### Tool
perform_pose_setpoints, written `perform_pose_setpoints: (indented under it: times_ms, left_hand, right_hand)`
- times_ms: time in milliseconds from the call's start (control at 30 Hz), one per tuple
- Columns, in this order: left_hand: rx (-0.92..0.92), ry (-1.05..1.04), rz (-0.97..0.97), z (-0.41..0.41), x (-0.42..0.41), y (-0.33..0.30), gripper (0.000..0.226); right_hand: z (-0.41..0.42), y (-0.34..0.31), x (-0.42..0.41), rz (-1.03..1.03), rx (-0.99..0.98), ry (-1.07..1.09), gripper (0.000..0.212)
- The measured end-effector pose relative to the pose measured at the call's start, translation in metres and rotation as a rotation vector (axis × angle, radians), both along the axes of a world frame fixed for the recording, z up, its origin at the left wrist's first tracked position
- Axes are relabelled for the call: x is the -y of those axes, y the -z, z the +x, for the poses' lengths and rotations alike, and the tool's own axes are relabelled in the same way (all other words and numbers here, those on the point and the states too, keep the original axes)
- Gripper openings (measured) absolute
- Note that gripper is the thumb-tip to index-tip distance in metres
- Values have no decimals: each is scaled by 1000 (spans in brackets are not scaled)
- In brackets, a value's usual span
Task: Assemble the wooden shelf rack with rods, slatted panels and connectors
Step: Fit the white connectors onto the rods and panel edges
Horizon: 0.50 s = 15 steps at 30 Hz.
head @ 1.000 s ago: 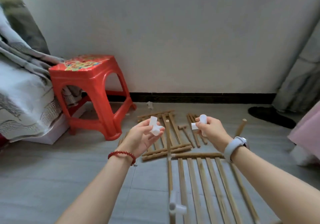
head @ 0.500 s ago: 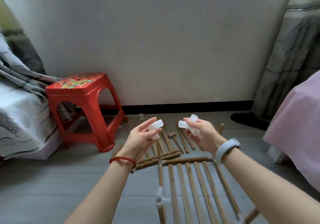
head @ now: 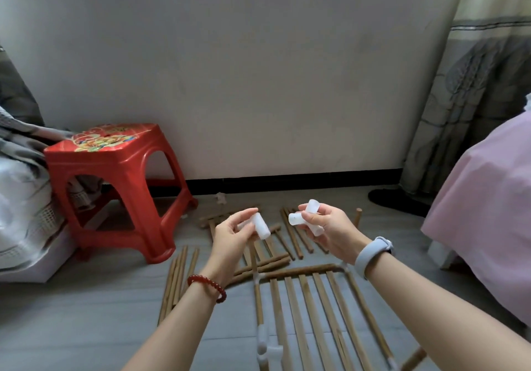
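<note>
nearest you on the grey floor point(head: 71, 327) lies the slatted panel point(head: 310, 313), its wooden slats running away from you, with a white plastic connector point(head: 265, 344) fitted on its left rail and another white corner piece point(head: 258, 277) at its far left corner. left of the panel a small bundle of loose rods point(head: 178, 281) lies on the floor.

above the panel you hold both hands up. your left hand point(head: 230, 240), with a red bead bracelet point(head: 207, 286) at the wrist, pinches a white tube connector point(head: 262, 227) between thumb and fingertips, its grip pressed on the piece. your right hand point(head: 330, 227), with a pale wristband point(head: 372, 254), has its grip curled around a white three-way connector point(head: 306, 218), whose open sockets point up and to the left. the two connectors are near each other but apart.

beyond your hands more wooden rods point(head: 293, 235) are scattered on the floor. far left stands a red plastic stool point(head: 115, 181) beside a bed with grey bedding point(head: 20, 198). a pink cover point(head: 488, 198) is at the right, and a curtain point(head: 474, 97) hangs by the far wall point(head: 244, 68).
</note>
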<state>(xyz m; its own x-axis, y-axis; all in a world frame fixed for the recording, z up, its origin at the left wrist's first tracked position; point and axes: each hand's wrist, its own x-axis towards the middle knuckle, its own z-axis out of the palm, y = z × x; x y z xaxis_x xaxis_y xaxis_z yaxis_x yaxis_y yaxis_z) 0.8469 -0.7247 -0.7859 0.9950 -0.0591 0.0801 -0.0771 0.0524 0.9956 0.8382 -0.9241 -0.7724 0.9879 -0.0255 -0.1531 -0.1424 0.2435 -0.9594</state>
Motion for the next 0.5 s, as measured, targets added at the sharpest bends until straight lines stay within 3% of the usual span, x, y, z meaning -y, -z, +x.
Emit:
perform_pose_setpoints:
  times_ms: [100,200,267,400,500]
  left_hand:
    - [-320,77,-616,23,5,10,14]
    - [-360,25,-746,49,7,31,16]
    - [-297,-47,-520,66,11,48,18]
    - [-78,-199,144,99,8,80,25]
    - [-8,-158,345,126,2,96,51]
  right_hand:
    - [22,22,6,3,-52,12,13]
    - [46,46,11,15,-97,23,16]
    - [64,62,15,12,-120,22,14]
    - [94,91,20,-3,-167,28,10]
    - [114,109,23,-32,-200,23,11]
